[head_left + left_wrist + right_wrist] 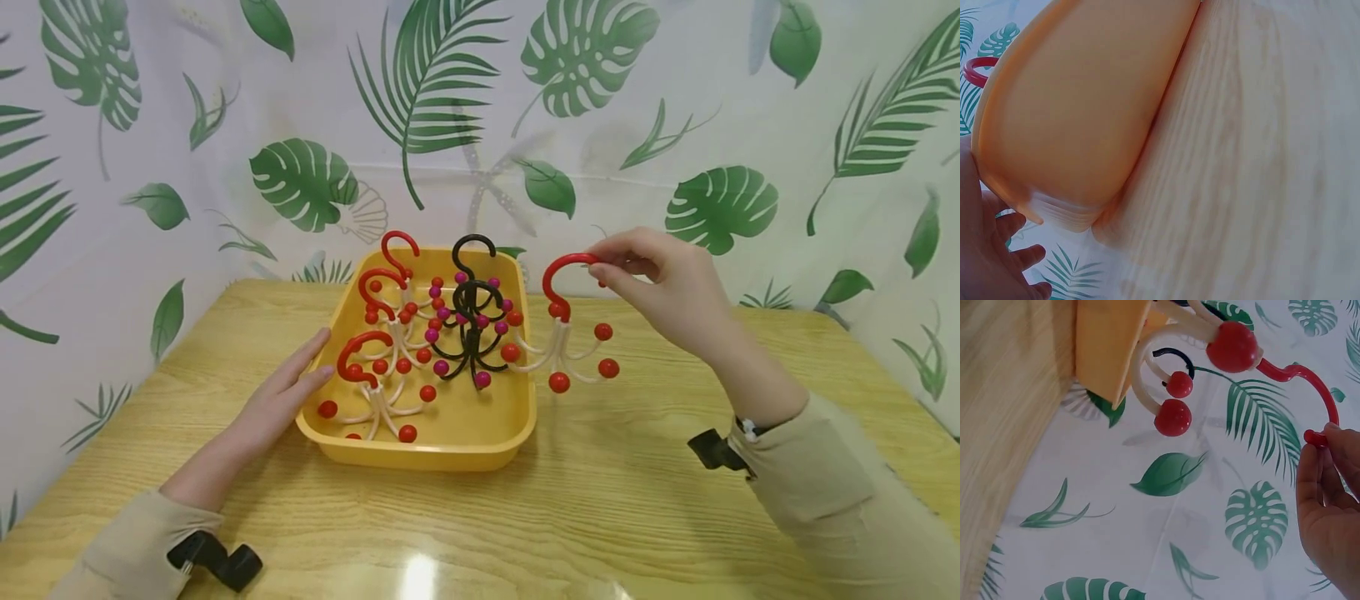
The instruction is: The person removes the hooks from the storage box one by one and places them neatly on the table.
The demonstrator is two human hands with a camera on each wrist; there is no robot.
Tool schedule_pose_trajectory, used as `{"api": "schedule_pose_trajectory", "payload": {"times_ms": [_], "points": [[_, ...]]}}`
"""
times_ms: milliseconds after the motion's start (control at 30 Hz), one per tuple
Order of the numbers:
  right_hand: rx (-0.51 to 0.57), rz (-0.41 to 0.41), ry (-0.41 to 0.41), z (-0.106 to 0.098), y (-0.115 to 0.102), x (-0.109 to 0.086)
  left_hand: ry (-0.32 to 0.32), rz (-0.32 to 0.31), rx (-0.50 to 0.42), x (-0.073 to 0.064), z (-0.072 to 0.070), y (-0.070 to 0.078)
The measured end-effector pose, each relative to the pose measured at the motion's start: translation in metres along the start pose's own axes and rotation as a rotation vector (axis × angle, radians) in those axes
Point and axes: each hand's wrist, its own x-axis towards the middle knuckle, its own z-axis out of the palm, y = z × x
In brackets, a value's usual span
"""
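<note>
My right hand [667, 287] pinches the tip of the red hook of a red-and-white multi-arm hook hanger [558, 346]. It hangs upright beside the right rim of the yellow tray [420, 458]. In the right wrist view, thumb and fingers meet at the hook's end, and red balls [1232, 347] tip the curved white arms. My left hand [277, 400] touches the tray's left side with extended fingers; the left wrist view shows those fingers [1027, 256] spread near the tray's corner. Inside the tray stand three red-and-white hangers [377, 400] and two black hangers [471, 342] with pink balls.
The tray rests on a wood-grain table [600, 517]. Behind it rises a white backdrop [600, 192] printed with green leaves. Black wrist devices [217, 560] sit at both sleeves.
</note>
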Motion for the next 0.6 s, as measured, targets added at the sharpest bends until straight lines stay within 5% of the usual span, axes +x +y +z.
{"api": "schedule_pose_trajectory", "payload": {"times_ms": [600], "points": [[-0.094, 0.258, -0.066, 0.009, 0.073, 0.018, -0.002, -0.003, 0.001, 0.000, 0.000, 0.000]]}}
